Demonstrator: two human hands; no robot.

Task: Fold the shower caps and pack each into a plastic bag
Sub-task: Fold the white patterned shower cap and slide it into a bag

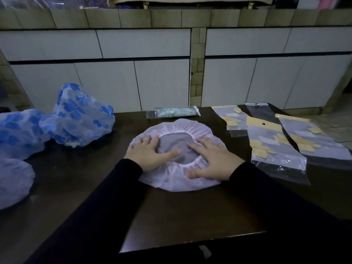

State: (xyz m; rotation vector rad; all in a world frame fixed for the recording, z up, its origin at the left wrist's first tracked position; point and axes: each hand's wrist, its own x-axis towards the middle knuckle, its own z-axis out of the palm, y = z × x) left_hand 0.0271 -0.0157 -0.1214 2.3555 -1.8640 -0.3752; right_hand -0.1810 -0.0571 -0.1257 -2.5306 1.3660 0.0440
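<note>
Shower cap lies opening-up at the table's centre. Left hand and right hand press it flat, fingers straight, gripping nothing. Step: flattening before folding. Next: fold in half. Plastic bags lie beyond, right.

Pale pink cap w/ grey inside, white caps w/ blue flower print at left, clear bags w/ yellow headers and yellow shapes at right, green-white packed roll, dark brown table, black sleeves, white cabinet fronts.
</note>
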